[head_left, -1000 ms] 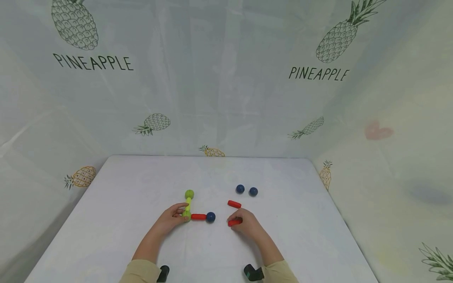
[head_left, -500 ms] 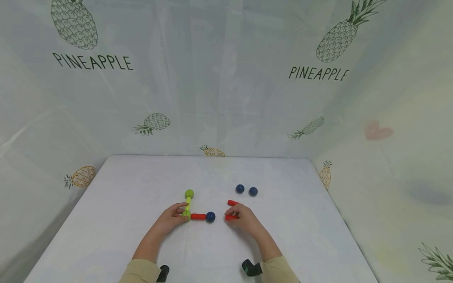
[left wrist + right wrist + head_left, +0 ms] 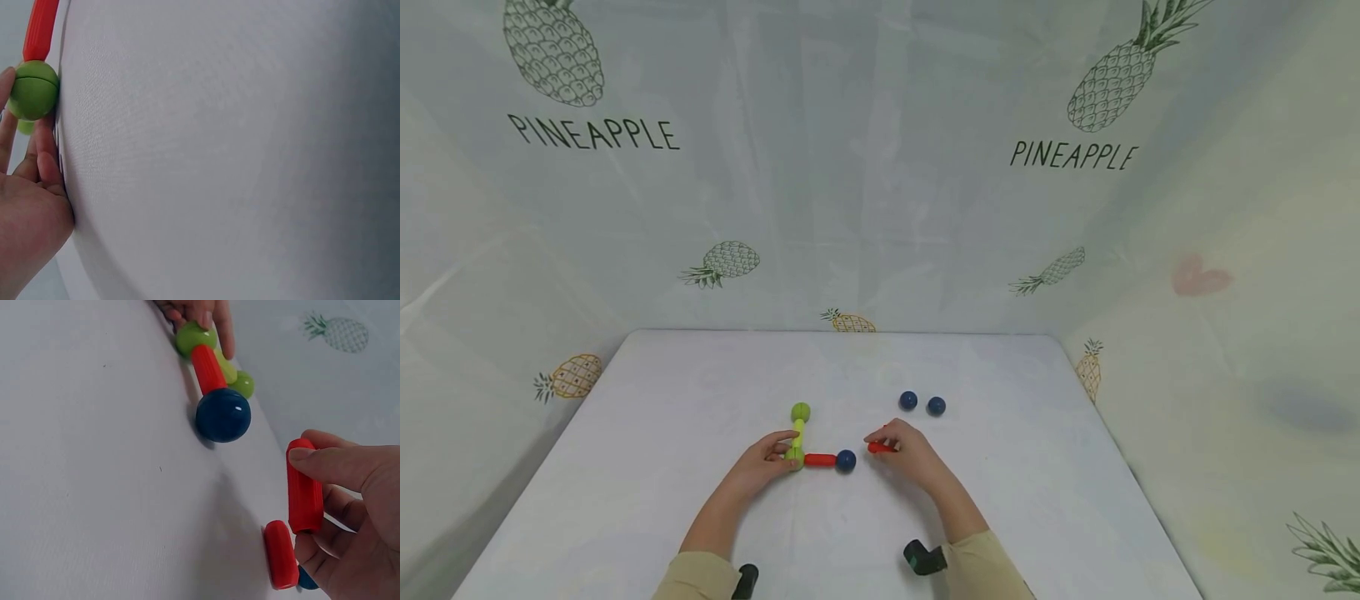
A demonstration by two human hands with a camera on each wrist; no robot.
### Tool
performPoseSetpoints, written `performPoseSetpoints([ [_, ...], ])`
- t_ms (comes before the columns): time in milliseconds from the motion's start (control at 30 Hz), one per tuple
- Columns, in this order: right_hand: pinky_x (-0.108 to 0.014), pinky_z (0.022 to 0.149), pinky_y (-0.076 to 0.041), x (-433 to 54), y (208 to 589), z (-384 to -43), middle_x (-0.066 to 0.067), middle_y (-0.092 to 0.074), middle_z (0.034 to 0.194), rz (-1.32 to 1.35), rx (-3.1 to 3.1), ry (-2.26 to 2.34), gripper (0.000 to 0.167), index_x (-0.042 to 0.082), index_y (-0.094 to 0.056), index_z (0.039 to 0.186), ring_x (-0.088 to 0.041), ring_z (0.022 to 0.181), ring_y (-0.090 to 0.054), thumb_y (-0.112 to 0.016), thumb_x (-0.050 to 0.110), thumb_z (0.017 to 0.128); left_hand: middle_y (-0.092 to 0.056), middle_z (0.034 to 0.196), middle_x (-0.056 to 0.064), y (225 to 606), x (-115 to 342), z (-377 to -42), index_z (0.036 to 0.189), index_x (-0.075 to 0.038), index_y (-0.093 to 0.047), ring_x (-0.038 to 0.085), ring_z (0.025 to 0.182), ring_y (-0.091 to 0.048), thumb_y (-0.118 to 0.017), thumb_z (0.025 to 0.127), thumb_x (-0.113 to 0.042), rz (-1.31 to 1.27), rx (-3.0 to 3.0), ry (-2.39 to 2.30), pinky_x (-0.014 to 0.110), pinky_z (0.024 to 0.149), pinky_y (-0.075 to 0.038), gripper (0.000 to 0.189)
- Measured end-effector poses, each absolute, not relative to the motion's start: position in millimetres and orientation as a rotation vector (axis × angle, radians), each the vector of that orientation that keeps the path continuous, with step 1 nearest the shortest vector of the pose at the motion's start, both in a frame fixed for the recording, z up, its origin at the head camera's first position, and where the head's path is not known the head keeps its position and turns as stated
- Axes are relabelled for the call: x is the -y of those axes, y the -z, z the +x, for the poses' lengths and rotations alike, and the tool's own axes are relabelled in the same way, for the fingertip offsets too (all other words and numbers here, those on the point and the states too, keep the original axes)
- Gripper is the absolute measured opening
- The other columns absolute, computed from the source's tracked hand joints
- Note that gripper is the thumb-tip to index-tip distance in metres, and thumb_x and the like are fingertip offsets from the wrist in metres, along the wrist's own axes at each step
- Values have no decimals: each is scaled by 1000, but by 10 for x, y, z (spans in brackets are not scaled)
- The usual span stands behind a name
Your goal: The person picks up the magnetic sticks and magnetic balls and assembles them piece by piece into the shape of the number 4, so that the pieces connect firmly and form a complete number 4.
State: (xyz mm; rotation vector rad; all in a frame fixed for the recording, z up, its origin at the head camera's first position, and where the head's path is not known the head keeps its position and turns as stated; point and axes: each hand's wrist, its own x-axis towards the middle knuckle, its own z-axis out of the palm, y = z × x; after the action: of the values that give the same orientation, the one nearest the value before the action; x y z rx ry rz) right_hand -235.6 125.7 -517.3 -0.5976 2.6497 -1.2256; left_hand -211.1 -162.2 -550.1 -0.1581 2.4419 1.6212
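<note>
Both hands are gripping: the right hand (image 3: 907,450) pinches a loose red rod (image 3: 305,494) between thumb and fingers, off the surface (image 3: 700,375), while the left hand (image 3: 764,460) holds the near green ball (image 3: 34,90) of a joined piece on the surface. From that ball a yellow-green rod (image 3: 798,428) runs away from the person to a far green ball (image 3: 801,412), and a fixed red rod (image 3: 820,460) runs rightward to a navy ball (image 3: 846,461), forming an L. The pinched rod is to the right of the navy ball, apart from it. By the right hand lies a second loose rod (image 3: 280,555), mostly hidden in the head view. Farther back sit two spare navy balls (image 3: 908,401), near each other. Beige sleeves (image 3: 698,575) show at the bottom, and beyond the surface hangs a pale cloth (image 3: 820,192) printed with pineapples.
</note>
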Motion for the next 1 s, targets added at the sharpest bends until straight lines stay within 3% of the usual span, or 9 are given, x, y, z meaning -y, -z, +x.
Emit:
performPoseSetpoints([
  [333, -28, 74, -46, -1162, 5156, -2401, 7, -58, 92, -560, -2610, 1266, 22, 18, -74, 108, -14, 86, -53, -72, 9, 88, -61, 111, 11, 5531, 1631, -2115, 129, -8, -61, 21, 86, -48, -77, 82, -10, -156, -2435, -1639, 32, 74, -41, 50],
  [1000, -29, 74, -50, -943, 5148, -2538, 0, -62, 102, -460, -2515, 1341, 26, 12, -64, 116, -19, 93, -56, -69, 9, 91, -62, 110, 10, 5549, 1645, -2119, 129, -8, -61, 21, 85, -49, -78, 82, -9, -150, -2404, -1689, 33, 74, -41, 51],
])
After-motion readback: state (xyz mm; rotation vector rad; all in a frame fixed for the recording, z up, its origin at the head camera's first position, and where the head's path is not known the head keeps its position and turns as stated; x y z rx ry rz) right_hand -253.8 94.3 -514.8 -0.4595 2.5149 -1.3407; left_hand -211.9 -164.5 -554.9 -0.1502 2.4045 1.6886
